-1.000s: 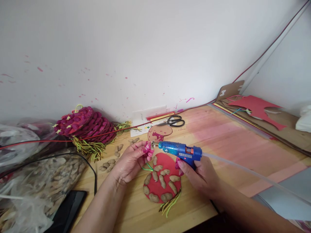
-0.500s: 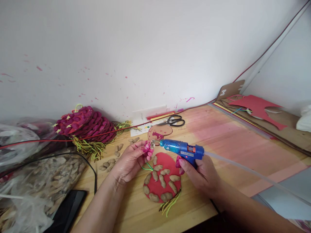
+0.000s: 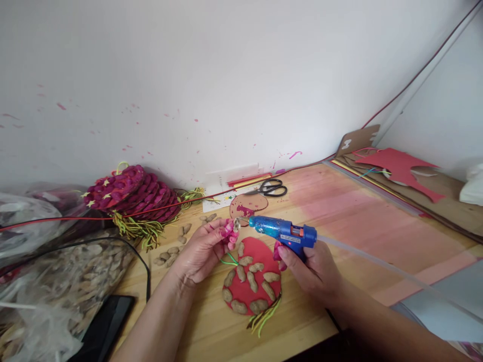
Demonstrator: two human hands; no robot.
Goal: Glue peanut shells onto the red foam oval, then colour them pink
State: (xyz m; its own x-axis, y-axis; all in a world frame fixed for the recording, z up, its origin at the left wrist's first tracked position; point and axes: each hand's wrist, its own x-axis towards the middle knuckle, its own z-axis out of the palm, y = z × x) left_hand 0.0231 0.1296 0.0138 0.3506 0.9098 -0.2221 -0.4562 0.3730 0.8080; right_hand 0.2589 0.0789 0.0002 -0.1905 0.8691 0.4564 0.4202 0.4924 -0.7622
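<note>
My left hand, fingertips stained pink, pinches a peanut shell whose glossy inner side faces the tip of a blue hot glue gun. My right hand is wrapped round the gun's handle, and a clear glue stick runs out of its back. Below both hands lies a red gourd-shaped card with several peanut shells on it. A green loop shows at its left side and a yellow-green tassel at its lower right.
Black-handled scissors lie behind, near a brown cardboard disc. Purple decorated gourd shapes are stacked at left. Loose peanuts, a bag of shells and a black phone are nearby. Red card scrap lies right.
Almost nothing differs. The glue gun's tip stays at the peanut shell, and both hands hold nearly the same position.
</note>
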